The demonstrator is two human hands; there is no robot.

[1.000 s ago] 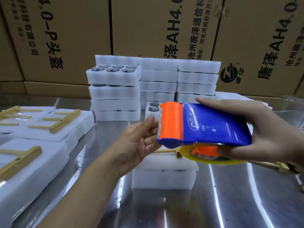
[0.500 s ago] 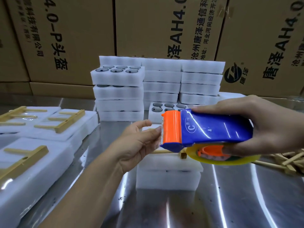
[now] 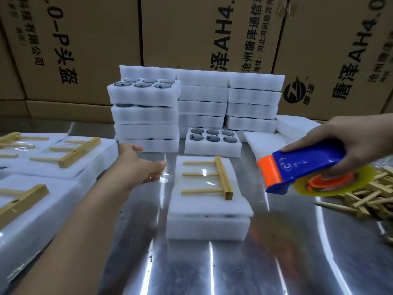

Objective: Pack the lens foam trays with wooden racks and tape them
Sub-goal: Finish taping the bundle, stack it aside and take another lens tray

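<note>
A white foam stack (image 3: 208, 224) sits on the steel table in the middle, with a wooden rack (image 3: 214, 177) lying flat on its top sheet. My right hand (image 3: 348, 141) grips a blue and orange tape dispenser (image 3: 297, 167) to the right of the stack, above the table, its yellowish tape roll (image 3: 331, 184) underneath. My left hand (image 3: 138, 167) hovers open just left of the stack, fingers spread, holding nothing. A foam tray with six dark lenses (image 3: 212, 141) lies behind the stack.
Finished foam packs with racks (image 3: 70, 154) lie along the left. Stacks of foam trays (image 3: 146, 111) stand at the back before cardboard boxes (image 3: 202, 33). A heap of loose wooden racks (image 3: 370, 199) lies at the right. Bare steel table (image 3: 212, 269) is in front.
My right hand has carried the tape dispenser away to the right, uncovering the stack and rack. My left hand has let go of the dispenser's front and moved left, open.
</note>
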